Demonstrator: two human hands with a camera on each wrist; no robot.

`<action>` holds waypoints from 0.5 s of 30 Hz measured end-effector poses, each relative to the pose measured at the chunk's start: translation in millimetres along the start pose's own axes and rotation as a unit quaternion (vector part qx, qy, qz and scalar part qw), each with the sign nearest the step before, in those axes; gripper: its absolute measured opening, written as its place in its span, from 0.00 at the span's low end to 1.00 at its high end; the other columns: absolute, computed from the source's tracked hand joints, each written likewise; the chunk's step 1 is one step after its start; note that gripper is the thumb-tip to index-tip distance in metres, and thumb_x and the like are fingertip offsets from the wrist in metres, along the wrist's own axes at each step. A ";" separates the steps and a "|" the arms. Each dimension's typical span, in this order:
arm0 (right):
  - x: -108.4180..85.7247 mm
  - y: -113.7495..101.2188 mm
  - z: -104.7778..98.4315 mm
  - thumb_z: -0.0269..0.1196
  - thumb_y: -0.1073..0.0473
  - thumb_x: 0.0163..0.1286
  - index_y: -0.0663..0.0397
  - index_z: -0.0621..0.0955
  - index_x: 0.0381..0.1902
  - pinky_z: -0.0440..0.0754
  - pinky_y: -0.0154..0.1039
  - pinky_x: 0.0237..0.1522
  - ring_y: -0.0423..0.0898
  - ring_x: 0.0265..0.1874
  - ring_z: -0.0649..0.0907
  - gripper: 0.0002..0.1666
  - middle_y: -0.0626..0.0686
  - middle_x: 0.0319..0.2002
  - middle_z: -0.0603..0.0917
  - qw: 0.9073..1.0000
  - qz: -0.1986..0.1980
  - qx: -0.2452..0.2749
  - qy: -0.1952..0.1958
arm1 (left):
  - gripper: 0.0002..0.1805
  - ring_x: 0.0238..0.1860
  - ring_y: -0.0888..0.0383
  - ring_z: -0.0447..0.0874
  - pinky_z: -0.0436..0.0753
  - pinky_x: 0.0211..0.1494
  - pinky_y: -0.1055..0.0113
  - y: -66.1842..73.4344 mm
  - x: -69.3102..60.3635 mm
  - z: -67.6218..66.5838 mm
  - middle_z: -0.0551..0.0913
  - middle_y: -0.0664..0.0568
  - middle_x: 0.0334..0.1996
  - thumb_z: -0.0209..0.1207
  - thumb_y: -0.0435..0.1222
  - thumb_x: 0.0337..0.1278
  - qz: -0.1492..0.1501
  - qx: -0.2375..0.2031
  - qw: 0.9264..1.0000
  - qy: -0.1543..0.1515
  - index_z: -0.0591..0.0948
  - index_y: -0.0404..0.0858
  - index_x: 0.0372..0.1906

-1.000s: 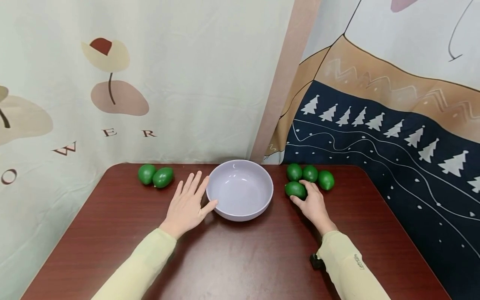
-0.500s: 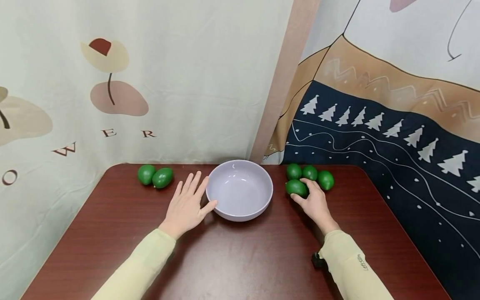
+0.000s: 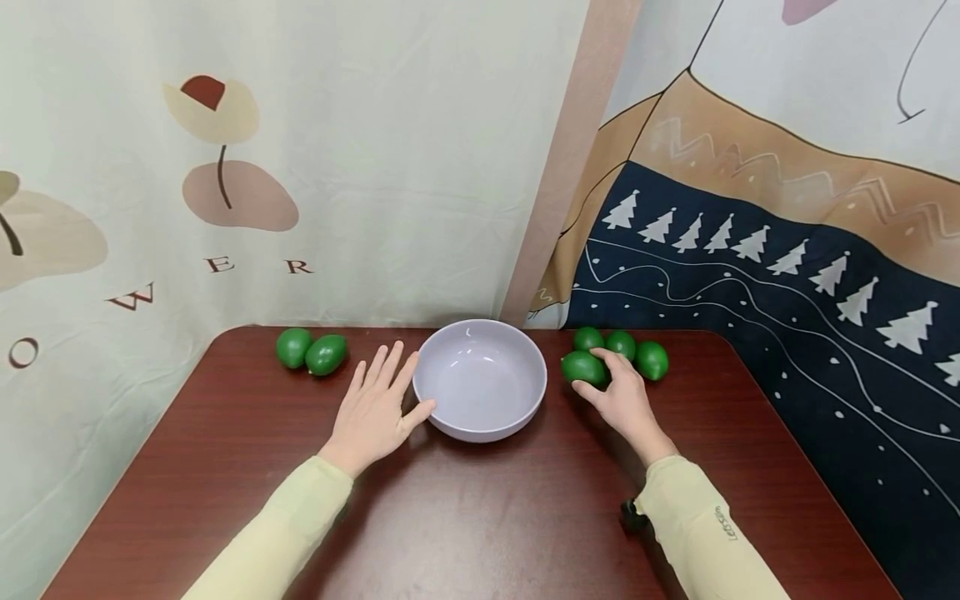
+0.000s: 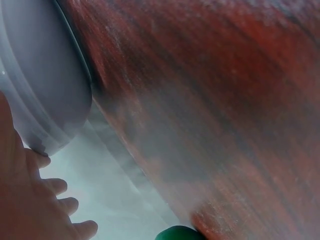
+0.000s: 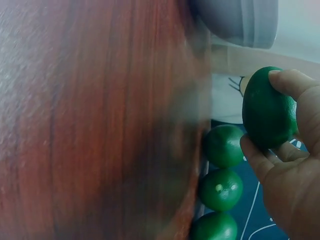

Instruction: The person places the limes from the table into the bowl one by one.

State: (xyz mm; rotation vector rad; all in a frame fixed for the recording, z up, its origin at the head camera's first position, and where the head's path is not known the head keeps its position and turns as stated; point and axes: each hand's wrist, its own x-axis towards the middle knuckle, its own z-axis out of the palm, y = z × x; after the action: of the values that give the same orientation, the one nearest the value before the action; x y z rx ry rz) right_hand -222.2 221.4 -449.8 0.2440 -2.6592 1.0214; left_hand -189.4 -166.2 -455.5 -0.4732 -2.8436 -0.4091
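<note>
A pale lavender bowl (image 3: 480, 383) stands at the back middle of the table. My left hand (image 3: 372, 414) lies against its left side, fingers straight and spread, thumb at the rim. In the left wrist view those fingers (image 4: 56, 186) show beside the bowl's wall (image 4: 45, 75). My right hand (image 3: 622, 404) grips a green lime (image 3: 583, 367) between thumb and fingers. The right wrist view shows this lime (image 5: 269, 107) held above the table, apart from several other limes (image 5: 220, 190) lying in a row.
Two more limes (image 3: 326, 355) lie at the back left of the brown table (image 3: 480, 517). The remaining right-hand limes (image 3: 651, 360) sit near the back edge. A printed curtain (image 3: 360, 167) hangs right behind the table.
My right hand has lifted its lime off the table and shifted slightly left with it. The left hand and the bowl have stayed in place.
</note>
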 end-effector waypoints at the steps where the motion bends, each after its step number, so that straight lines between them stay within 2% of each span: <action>1: 0.3 -1.6 -0.2 0.76 0.60 0.61 0.64 0.77 0.66 0.75 0.62 0.62 0.65 0.60 0.78 0.36 0.68 0.63 0.78 1.000 -0.001 0.001 -0.001 | 0.46 0.83 0.40 0.46 0.49 0.81 0.39 -0.1 0.2 0.0 0.54 0.39 0.82 0.53 0.64 0.69 0.000 0.001 1.000 0.000 0.62 0.40 0.81; 15: 5.3 -26.4 -3.4 0.76 0.58 0.62 0.64 0.76 0.67 0.79 0.61 0.60 0.63 0.57 0.79 0.37 0.66 0.61 0.79 0.999 -0.024 0.018 -0.022 | 0.46 0.83 0.40 0.47 0.49 0.81 0.38 1.0 -0.2 -1.4 0.55 0.39 0.82 0.53 0.63 0.70 0.006 0.010 1.000 0.000 0.62 0.39 0.81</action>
State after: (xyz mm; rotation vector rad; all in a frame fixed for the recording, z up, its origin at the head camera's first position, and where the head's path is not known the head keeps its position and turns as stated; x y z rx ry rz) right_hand -219.8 204.0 -429.2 0.3406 -2.6608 1.0621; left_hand -188.6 -165.8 -454.0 -0.4848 -2.8402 -0.3795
